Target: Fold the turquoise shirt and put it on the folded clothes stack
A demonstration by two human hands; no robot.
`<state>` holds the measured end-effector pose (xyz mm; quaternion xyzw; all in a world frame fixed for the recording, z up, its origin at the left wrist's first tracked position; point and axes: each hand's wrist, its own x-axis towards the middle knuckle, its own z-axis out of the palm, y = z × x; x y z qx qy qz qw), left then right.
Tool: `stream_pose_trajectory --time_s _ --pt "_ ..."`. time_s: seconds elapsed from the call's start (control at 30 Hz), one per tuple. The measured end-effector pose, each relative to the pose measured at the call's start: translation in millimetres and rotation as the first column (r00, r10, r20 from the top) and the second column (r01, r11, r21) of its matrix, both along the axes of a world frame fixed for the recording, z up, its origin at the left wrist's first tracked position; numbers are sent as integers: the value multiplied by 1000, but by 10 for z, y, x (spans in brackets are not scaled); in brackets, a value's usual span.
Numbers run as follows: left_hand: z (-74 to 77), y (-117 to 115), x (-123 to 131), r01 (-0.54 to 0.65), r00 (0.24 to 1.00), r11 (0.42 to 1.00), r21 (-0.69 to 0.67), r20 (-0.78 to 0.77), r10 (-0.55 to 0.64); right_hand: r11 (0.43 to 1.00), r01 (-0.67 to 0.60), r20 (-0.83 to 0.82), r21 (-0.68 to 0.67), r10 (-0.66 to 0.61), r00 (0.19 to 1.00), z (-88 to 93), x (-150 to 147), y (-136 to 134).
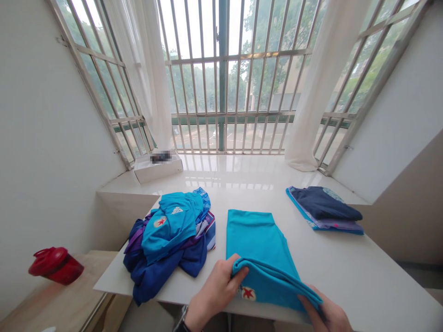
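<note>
While the left hand (pixel 219 286) pinches one end of the raised fold of the cloth (pixel 258 240), the right hand (pixel 334 316) grips the other, its wrist cut off by the frame. Some fingers are hidden behind the cloth, bright blue (a pale badge (pixel 248 293) with a red star shows between the hands), its far part flat on the table (pixel 349 276). Left of the grip lies a rumpled pile (pixel 169 235); beyond that, a pixelated object (pixel 161 157) on a box (pixel 159 172).

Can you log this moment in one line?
left hand: grips blue garment | right hand: grips same garment | nearby: clothes pile, folded stack
</note>
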<state>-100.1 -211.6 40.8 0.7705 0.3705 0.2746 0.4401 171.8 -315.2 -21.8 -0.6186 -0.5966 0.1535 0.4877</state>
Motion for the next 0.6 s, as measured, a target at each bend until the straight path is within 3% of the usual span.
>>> stream_pose_trajectory --time_s 0.27,0.43,0.6 --pt "-46 -56 -55 -26 1000 1000 14 10 26 997 -7 87 -82 14 996 138 -13 -71" --pt "58 57 9 -102 995 994 49 6 101 964 108 199 -245 -59 978 387 -66 140" --pt "19 137 -1 -218 964 971 103 -132 230 921 68 224 -384 21 974 514 -54 342"
